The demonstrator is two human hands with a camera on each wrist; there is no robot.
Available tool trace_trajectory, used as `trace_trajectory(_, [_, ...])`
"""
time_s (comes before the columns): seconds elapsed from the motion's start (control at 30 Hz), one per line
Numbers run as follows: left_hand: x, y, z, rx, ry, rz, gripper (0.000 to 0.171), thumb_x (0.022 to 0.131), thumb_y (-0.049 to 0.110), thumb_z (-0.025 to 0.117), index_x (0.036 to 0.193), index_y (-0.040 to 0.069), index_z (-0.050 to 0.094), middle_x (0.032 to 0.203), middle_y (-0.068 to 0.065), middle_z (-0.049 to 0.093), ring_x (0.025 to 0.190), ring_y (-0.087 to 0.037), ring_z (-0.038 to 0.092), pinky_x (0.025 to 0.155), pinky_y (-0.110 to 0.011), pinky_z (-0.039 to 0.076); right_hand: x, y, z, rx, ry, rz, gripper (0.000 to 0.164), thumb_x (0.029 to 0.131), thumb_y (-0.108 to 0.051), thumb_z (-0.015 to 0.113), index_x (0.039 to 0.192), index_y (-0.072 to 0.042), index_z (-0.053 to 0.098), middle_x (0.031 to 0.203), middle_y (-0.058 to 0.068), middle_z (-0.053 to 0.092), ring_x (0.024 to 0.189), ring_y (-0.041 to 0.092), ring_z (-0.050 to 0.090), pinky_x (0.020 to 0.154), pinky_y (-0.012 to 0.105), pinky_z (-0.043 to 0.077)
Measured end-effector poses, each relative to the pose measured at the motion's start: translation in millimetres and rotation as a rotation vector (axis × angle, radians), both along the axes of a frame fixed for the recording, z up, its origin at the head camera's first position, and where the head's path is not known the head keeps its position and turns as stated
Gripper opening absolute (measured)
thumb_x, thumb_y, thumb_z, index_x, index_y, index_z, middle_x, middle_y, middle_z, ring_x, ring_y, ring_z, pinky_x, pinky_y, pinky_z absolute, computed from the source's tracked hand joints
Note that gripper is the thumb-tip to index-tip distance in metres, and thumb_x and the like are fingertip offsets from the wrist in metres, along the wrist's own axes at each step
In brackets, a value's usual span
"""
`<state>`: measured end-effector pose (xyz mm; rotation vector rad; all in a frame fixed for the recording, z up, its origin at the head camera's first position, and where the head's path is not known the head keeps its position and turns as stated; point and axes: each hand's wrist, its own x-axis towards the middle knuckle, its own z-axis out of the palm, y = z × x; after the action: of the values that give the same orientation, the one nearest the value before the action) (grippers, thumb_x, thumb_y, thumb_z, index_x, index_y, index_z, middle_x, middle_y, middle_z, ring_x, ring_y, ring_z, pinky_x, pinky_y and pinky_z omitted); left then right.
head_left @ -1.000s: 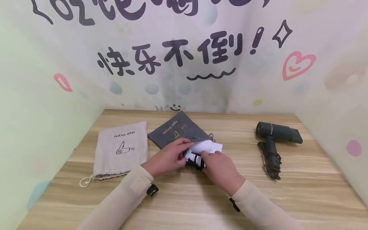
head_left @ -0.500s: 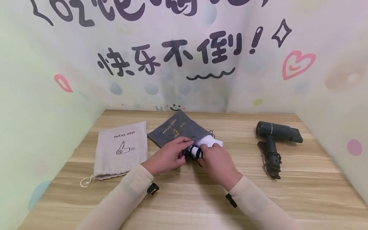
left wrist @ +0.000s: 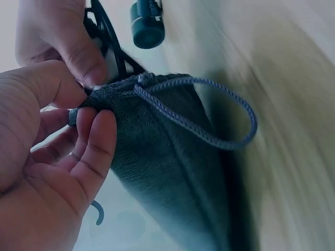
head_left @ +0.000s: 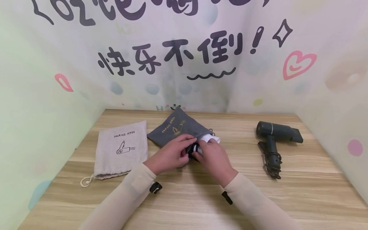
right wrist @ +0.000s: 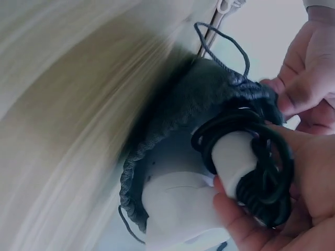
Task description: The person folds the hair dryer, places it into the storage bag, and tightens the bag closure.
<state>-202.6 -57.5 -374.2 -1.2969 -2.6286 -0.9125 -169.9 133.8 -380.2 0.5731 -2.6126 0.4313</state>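
Observation:
A dark grey drawstring bag [head_left: 179, 127] with gold "Hair Dryer" print lies at the middle of the table, its mouth towards me. My left hand [head_left: 172, 155] pinches the rim of that mouth between thumb and fingers; a cord loop [left wrist: 230, 138] hangs off the rim in the left wrist view. Partly inside the bag is a white hair dryer [right wrist: 180, 204], its black cord [right wrist: 277, 157] wound round the handle. My right hand [head_left: 217, 159] grips the dryer by its corded handle. The dryer's far end is hidden in the bag.
A beige drawstring bag [head_left: 120, 163] printed "Hair Dryer" lies flat on the left. On the right lies a black hair dryer [head_left: 277, 131] with its cord wrapped round the handle. A printed cloth [head_left: 172, 86] hangs behind the wooden table [head_left: 178, 204].
The white hair dryer has slid further into the grey bag, pushed up and to the left by my right hand. My left hand keeps its pinch on the rim, shifting slightly right.

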Motion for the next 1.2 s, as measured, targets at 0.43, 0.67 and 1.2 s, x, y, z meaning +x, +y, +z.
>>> trace_trajectory(0.43, [-1.5, -0.7, 1.2, -0.004, -0.008, -0.009, 0.058, 0.082, -0.006, 0.06, 0.139, -0.004, 0.053, 0.137, -0.011, 0.051, 0.089, -0.012, 0.054, 0.073, -0.022, 0.046, -15.4, -1.0, -9.1, -0.179, -0.322, 0.18, 0.021, 0.088, -0.002, 0.071, 0.107, 0.003, 0.065, 0.095, 0.011, 0.067, 0.087, 0.022, 0.062, 0.077, 0.037, 0.053])
trace_trajectory(0.67, [0.7, -2.0, -0.9, -0.026, -0.074, 0.027, 0.057, 0.081, -0.004, 0.064, 0.137, -0.002, 0.055, 0.133, -0.009, 0.053, 0.081, -0.01, 0.055, 0.069, -0.022, 0.048, -17.2, 17.9, -4.6, -0.221, -0.324, 0.182, 0.008, 0.09, -0.002, 0.063, 0.09, -0.006, 0.069, 0.082, -0.001, 0.065, 0.071, 0.011, 0.056, 0.065, 0.03, 0.049])
trace_trajectory(1.2, [5.9, -3.1, -8.4, -0.222, -0.145, 0.168, 0.062, 0.084, 0.035, 0.075, 0.133, 0.002, 0.058, 0.126, -0.012, 0.054, 0.114, -0.03, 0.052, 0.096, -0.039, 0.046, -37.3, 25.8, -8.9, 0.019, -0.406, 0.202, 0.06, 0.087, -0.002, 0.064, 0.143, 0.005, 0.045, 0.142, 0.024, 0.05, 0.128, 0.042, 0.048, 0.107, 0.054, 0.037])
